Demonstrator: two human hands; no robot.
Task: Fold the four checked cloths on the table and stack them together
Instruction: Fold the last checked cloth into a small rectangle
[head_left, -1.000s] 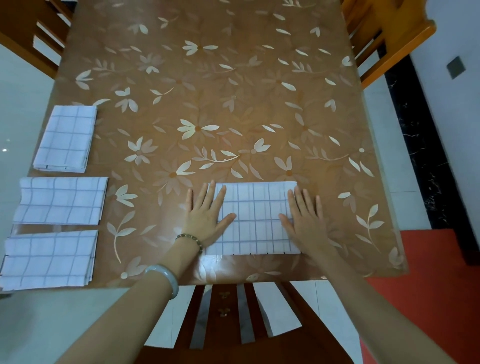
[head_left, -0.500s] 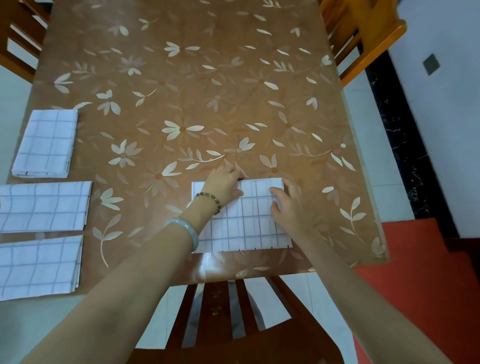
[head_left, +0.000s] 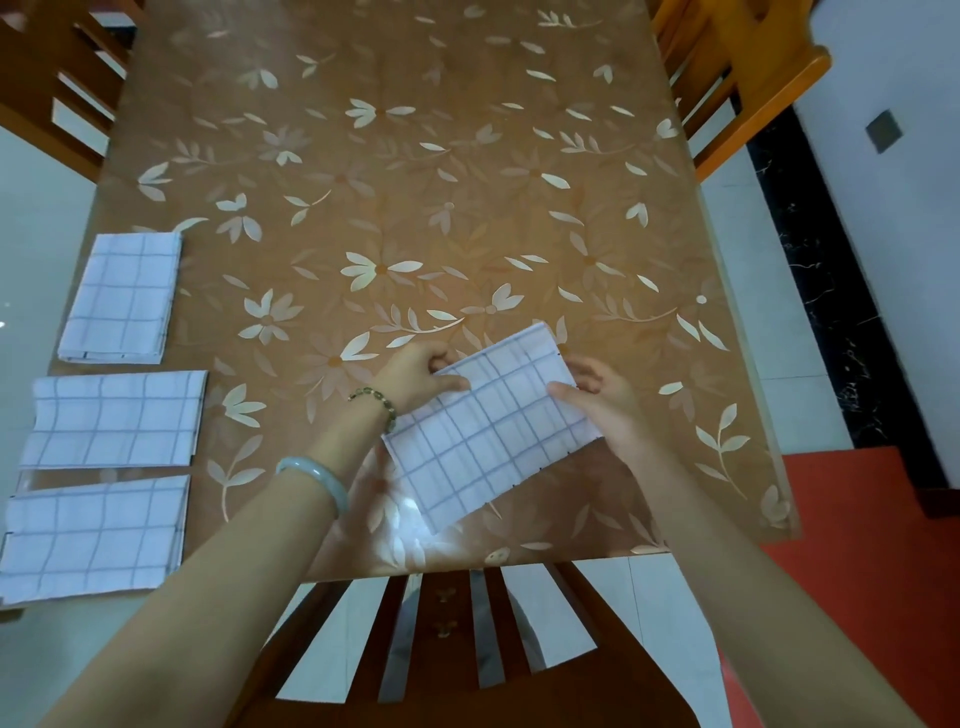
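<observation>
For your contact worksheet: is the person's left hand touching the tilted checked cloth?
Touching. The head view shows the left hand pinching a corner of the tilted checked cloth, thumb on top.

Checked cloth (head_left: 493, 421) — folded, tilted.

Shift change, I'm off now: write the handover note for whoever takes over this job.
The left grip pinches the fourth cloth at its far-left corner; the right grip pinches its right edge.
It hangs folded and tilted above the table near the front edge.
The far cloth, middle cloth and near cloth lie folded, apart, along the left edge.
Done: all four look folded. Left: stack them.
</observation>
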